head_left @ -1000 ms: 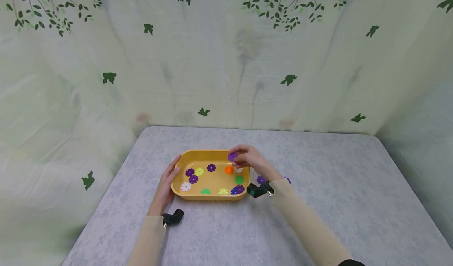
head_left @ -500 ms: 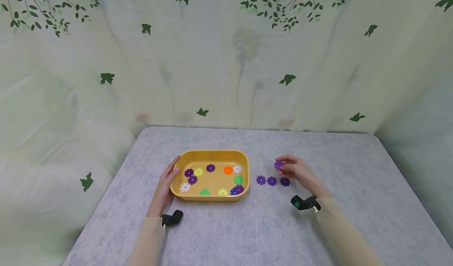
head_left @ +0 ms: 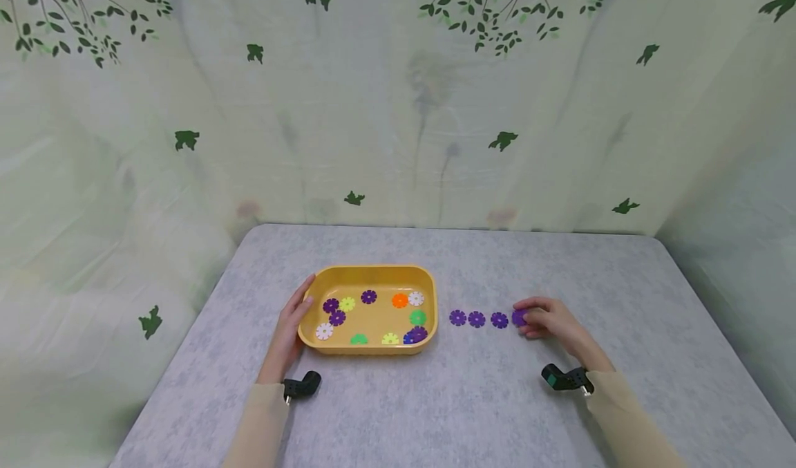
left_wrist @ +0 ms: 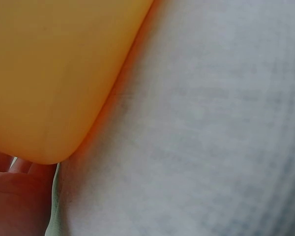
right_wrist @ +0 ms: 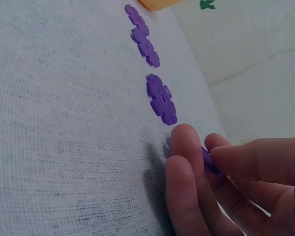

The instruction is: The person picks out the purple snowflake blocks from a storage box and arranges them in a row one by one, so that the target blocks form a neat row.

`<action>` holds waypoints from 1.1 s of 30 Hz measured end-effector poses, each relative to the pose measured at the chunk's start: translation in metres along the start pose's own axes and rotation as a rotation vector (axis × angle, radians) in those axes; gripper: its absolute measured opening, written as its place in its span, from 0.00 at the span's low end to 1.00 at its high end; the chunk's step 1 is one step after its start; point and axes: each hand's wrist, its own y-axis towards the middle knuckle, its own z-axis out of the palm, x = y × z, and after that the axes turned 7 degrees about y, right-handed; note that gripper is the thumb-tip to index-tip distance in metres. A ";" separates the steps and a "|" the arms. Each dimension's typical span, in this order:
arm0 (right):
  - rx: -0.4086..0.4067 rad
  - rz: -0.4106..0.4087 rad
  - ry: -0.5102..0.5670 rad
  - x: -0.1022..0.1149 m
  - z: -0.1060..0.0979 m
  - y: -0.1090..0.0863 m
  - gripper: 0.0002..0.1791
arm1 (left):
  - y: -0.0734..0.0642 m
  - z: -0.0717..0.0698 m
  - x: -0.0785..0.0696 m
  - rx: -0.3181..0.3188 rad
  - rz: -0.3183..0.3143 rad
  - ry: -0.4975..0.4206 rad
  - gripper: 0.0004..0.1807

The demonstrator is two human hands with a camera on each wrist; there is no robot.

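Observation:
A purple flower-shaped plastic disc (head_left: 519, 318) is pinched between the thumb and fingers of my right hand (head_left: 552, 324), low over the table. In the right wrist view only a sliver of that disc (right_wrist: 211, 162) shows between the fingertips. To its left lie three more purple flower discs (head_left: 477, 319) in a row, the nearest one (right_wrist: 162, 100) flat on the cloth. My left hand (head_left: 287, 330) rests along the left side of a yellow tray (head_left: 367, 349), fingers fairly straight against its wall. In the left wrist view the tray's corner partly hides those fingers.
Inside the tray lie several flower discs: purple, yellow, white, green, and an orange one (head_left: 400, 301). The grey cloth-covered table (head_left: 435, 406) extends around it. A pale leaf-print curtain (head_left: 385, 108) hangs behind the table.
My right hand has carried a purple disc out of the tray, rightward past the row, then down to the row's right end. The left hand has stayed on the tray.

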 end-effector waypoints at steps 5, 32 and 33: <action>-0.007 0.014 -0.053 0.000 0.002 -0.001 0.18 | -0.001 0.000 0.000 0.000 0.005 -0.009 0.28; 0.206 -0.121 0.143 0.089 0.138 0.045 0.18 | -0.001 0.002 -0.002 -0.009 0.008 -0.029 0.28; 0.218 -0.115 0.152 0.090 0.146 0.048 0.17 | -0.001 0.002 -0.002 -0.011 0.006 -0.028 0.28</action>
